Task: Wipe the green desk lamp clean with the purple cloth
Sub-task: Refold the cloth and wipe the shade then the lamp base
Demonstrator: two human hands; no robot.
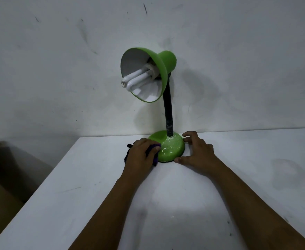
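Observation:
The green desk lamp [163, 62] stands on the white table [166, 204] close to the wall. Its shade tilts toward me with a white spiral bulb [137, 79] inside, on a black flexible neck [168, 112]. White specks cover its round green base [171, 147]. My left hand [139, 154] grips the purple cloth [152, 152] and presses it against the left side of the base. My right hand [196, 150] holds the base's right edge between thumb and fingers.
A scuffed white wall [57, 69] rises right behind the lamp. The table's left edge runs diagonally, with a brown box or furniture [1, 186] on the floor beyond it. Bare tabletop stretches to the right and toward me.

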